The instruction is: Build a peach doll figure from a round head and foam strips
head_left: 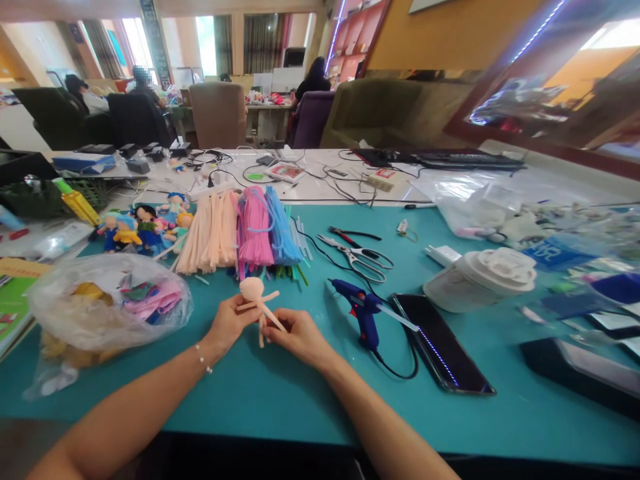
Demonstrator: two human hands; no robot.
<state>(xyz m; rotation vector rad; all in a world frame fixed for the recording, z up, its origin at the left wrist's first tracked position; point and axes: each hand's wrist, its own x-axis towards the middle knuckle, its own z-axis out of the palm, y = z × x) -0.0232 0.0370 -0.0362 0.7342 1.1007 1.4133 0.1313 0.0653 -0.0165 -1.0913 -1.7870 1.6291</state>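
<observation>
A small peach doll figure [253,289], made of pipe cleaners with a round head and thin limbs, is held upright between my hands over the teal mat [280,413]. My left hand [231,322] pinches it at the body, just under the head. With thumb and fingers closed, my right hand [297,335] grips one of its legs. Beyond them stand bundles of peach pipe cleaners [209,230], pink pipe cleaners [256,230] and blue pipe cleaners [283,227]. To the right of my right hand lies a blue glue gun [363,307] with a glue stick in its back.
Scissors [357,257] and red-handled pliers [355,235] lie ahead on the right. A phone [443,343] and a lidded white cup [480,283] sit further right. On the left are a plastic bag of scraps [110,300] and several finished dolls [145,223]. People sit in the background.
</observation>
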